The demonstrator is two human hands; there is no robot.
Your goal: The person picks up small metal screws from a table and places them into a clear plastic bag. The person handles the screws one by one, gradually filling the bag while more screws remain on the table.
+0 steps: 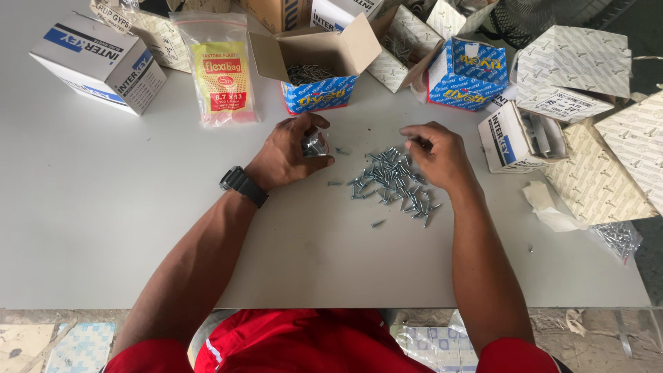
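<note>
While left hand [286,153] cups small clutch of screws, right hand [436,153] pinches one above screw pile [395,185]; we judge them light, stiff, slippery, best pinched mid-shank

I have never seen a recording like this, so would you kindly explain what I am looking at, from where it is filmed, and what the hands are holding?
There is no machine here: a person's two bare hands, filmed from a camera on their own head, looking down at a white table. The left hand, with a dark wristwatch, is closed around a bunch of small screws. The right hand pinches over a loose pile of screws. Behind stand cardboard boxes, one open blue box holding screws, and a pack of plastic bags.
</note>
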